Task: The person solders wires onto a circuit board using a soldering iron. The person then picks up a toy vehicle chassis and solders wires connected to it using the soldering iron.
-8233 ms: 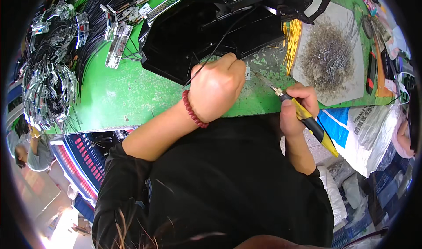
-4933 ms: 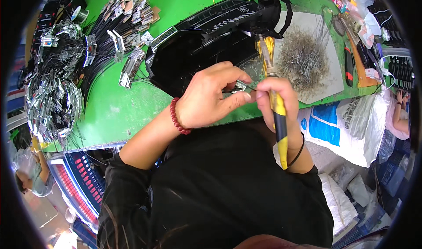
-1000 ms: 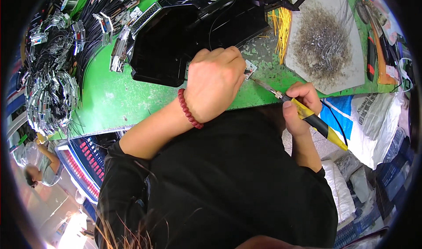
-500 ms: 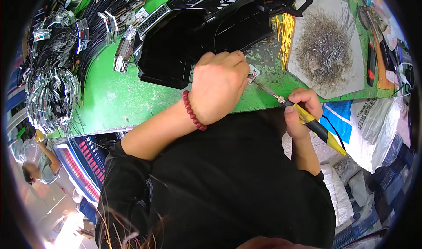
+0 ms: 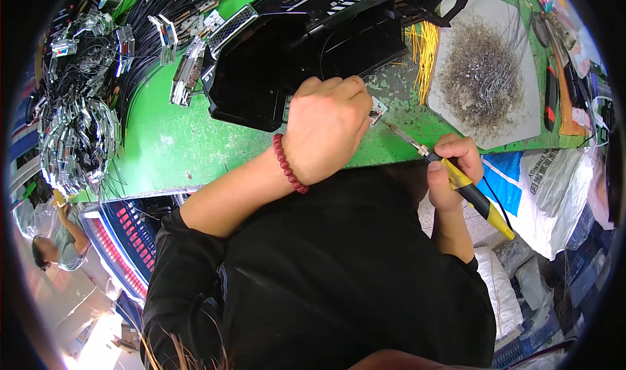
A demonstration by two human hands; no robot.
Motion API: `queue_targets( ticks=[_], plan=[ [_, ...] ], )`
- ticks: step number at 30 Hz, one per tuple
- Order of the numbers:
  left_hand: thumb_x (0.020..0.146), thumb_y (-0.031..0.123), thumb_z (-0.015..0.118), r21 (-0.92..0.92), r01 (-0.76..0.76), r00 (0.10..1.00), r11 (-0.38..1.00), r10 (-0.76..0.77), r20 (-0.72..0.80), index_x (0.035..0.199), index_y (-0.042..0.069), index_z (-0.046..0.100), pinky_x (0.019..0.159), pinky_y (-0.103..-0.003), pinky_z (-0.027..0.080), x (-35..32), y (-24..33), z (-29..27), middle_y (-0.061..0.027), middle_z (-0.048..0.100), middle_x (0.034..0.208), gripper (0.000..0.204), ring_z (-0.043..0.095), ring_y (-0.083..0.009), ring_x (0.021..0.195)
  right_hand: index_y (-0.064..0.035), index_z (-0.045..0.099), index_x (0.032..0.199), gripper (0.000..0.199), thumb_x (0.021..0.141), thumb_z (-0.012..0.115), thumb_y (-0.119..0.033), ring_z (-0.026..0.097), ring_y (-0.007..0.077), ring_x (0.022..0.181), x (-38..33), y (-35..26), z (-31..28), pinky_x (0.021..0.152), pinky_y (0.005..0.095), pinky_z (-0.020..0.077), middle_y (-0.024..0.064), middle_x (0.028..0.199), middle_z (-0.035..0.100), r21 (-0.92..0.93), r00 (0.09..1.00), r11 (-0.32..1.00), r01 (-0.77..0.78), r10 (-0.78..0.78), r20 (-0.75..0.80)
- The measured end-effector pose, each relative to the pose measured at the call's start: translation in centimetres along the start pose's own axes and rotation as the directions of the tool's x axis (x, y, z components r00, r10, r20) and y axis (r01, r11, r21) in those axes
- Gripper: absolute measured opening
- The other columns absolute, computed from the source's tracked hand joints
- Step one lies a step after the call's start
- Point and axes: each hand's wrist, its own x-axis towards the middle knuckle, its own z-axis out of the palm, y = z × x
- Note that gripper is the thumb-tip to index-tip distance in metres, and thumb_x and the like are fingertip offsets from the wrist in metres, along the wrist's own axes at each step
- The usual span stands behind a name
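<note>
My left hand (image 5: pixel 328 125), a dark red bead bracelet on its wrist, is closed over the front edge of the bench with its fingertips hidden underneath. A small pale circuit board (image 5: pixel 377 111) with dark wire ends sticks out at its right side, apparently gripped. In my right hand (image 5: pixel 454 164) is a yellow and black soldering iron (image 5: pixel 467 188), held like a pen. Its tip points up and left, close beside the board; whether they touch I cannot tell. Just beyond my left hand lies a large open black plastic housing (image 5: pixel 261 66).
A pale board (image 5: pixel 531 102) at the right bears a heap of grey solder debris (image 5: pixel 482 66). Yellow wires (image 5: pixel 427 57) lie beside it. Chrome-edged parts with black cables (image 5: pixel 81 132) pile up on the green bench (image 5: pixel 156 154) at left. Red-and-black-handled tools (image 5: pixel 550 99) lie far right.
My right hand and the soldering iron have shifted slightly right and down, drawing the tip a little from the board. My left hand stays nearly in place.
</note>
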Motion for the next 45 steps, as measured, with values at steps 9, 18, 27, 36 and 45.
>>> queue_targets(
  ticks=[9,18,27,36,45],
  plan=[
    [0.070,0.005,0.070,0.012,0.012,0.999,1.000,-0.012,0.039,0.073,0.007,0.060,0.065,-0.035,0.043,0.1,0.0,-0.3,-0.0034,0.061,0.083,0.010,0.061,-0.0232,0.076,-0.0017,0.054,0.092,0.020,0.073,0.057,-0.001,0.043,0.0066,0.072,1.2,0.2,-6.8,0.065,0.0208,0.0347,-0.0005,0.083,0.050,-0.056,0.925,0.998,-0.043,0.018,-0.380],
    [0.069,0.004,0.071,0.028,-0.007,0.999,1.000,0.006,0.042,0.072,0.007,0.059,0.065,-0.035,0.043,0.3,0.3,-0.1,-0.0037,0.061,0.082,0.012,0.060,-0.0239,0.074,0.0005,0.058,0.083,0.012,0.072,0.053,0.003,0.044,0.0077,0.071,1.5,1.3,-10.8,0.066,0.0207,0.0342,0.0020,0.081,0.052,-0.232,0.825,0.972,-0.048,-0.092,-0.558],
    [0.070,0.004,0.071,0.007,0.005,0.999,1.000,-0.006,0.045,0.073,0.006,0.059,0.065,-0.035,0.044,0.3,0.5,-0.2,-0.0039,0.061,0.082,0.012,0.060,-0.0244,0.074,0.0008,0.058,0.078,0.008,0.072,0.054,-0.002,0.042,0.0077,0.066,1.6,0.9,-11.4,0.061,0.0218,0.0319,0.0011,0.077,0.052,-0.217,0.775,0.975,-0.046,-0.102,-0.624],
    [0.070,0.004,0.071,0.030,-0.004,0.999,1.000,0.002,0.054,0.074,0.006,0.059,0.065,-0.035,0.043,0.4,0.3,0.0,-0.0037,0.061,0.083,0.012,0.060,-0.0241,0.074,0.0009,0.058,0.078,0.008,0.071,0.054,-0.001,0.046,0.0093,0.067,1.5,1.1,-11.4,0.064,0.0222,0.0362,0.0021,0.075,0.052,-0.283,0.797,0.958,-0.056,-0.128,-0.591],
    [0.070,0.005,0.070,0.009,-0.003,0.999,1.000,0.002,0.054,0.073,0.006,0.059,0.065,-0.035,0.043,0.1,0.2,-0.2,-0.0041,0.061,0.083,0.011,0.060,-0.0243,0.075,0.0005,0.058,0.078,0.009,0.070,0.053,0.001,0.045,0.0090,0.068,1.1,1.4,-11.0,0.064,0.0226,0.0363,0.0018,0.075,0.052,-0.297,0.828,0.954,-0.041,-0.134,-0.544]
  ],
)
